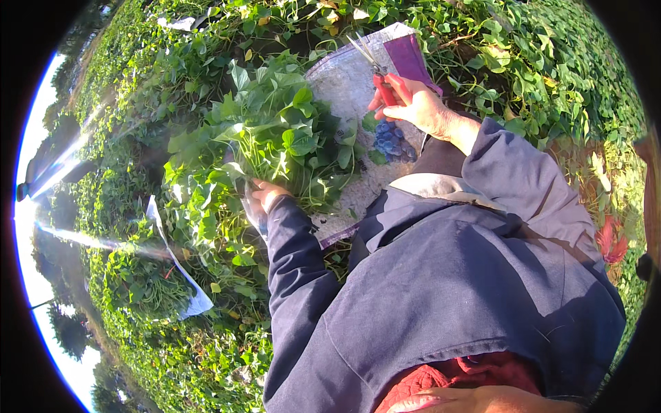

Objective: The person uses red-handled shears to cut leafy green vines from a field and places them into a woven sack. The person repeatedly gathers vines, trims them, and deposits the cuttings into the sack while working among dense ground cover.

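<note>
Red-handled scissors (381,77) are in my right hand (421,106), their metal blades parted and pointing up and to the left. Below that hand lies a whitish sack (341,98) with purple edging and a printed bunch of blue grapes. At the sack's left side my left hand (268,195) touches the lower part of a large heap of cut leafy vines (284,129); leaves hide some of its fingers. Whether those fingers grip the stems, I cannot tell. Thin clear plastic seems to lie beside that hand.
Dense green vines (542,67) surround the sack. To the lower left, another pile of cut greens (155,289) lies by a white sheet (193,302). A pale scrap (178,23) rests among leaves at the upper left. Strong sun glare crosses the left side.
</note>
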The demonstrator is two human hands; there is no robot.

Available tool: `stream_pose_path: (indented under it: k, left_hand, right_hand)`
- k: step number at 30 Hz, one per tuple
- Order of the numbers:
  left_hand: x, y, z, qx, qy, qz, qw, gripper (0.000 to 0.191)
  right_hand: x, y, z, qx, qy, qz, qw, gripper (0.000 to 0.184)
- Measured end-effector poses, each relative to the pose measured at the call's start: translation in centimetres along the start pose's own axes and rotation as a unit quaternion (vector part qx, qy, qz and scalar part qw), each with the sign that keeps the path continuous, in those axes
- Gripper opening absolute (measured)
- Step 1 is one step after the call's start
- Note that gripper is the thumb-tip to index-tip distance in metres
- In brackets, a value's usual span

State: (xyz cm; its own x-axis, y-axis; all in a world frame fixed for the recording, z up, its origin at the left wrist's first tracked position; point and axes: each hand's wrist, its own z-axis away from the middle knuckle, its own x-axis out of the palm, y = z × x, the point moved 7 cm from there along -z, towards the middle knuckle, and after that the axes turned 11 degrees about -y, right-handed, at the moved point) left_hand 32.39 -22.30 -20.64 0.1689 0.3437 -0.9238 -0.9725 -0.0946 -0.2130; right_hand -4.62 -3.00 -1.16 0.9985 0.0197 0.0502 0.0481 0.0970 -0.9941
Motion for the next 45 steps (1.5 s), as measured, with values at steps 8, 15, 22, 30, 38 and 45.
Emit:
stream_pose_path:
  k: [8, 15, 22, 30, 38, 45]
  left_hand:
    - [-5.9, -2.4, 7.9, 0.307, 0.072, -0.025, 0.948, 0.087]
    - [-14.6, 0.2, 11.7, 0.528, 0.133, 0.124, 0.83, 0.076]
    - [-6.9, 7.2, 5.1, 0.364, 0.028, -0.132, 0.921, 0.094]
    - [-2.4, 7.9, 1.8, 0.257, 0.007, -0.147, 0.955, 0.094]
    - [-3.7, 8.4, 2.3, 0.297, -0.061, -0.197, 0.932, 0.1]
    - [-8.7, 7.5, 1.2, 0.438, -0.112, -0.198, 0.87, 0.084]
  right_hand:
    - [-0.6, 1.7, 2.6, -0.024, 0.043, -0.08, 0.996, 0.031]
    - [-0.8, 3.0, 3.7, -0.012, 0.073, -0.059, 0.995, 0.037]
    - [-0.3, 3.1, 5.4, -0.044, 0.101, -0.103, 0.989, 0.035]
    - [-3.3, 3.0, 7.4, 0.017, 0.208, -0.14, 0.968, 0.039]
    - [-14.2, -4.8, 22.0, -0.212, 0.323, -0.073, 0.919, 0.034]
    - [-21.8, -1.2, 41.5, -0.241, 0.524, -0.105, 0.81, 0.022]
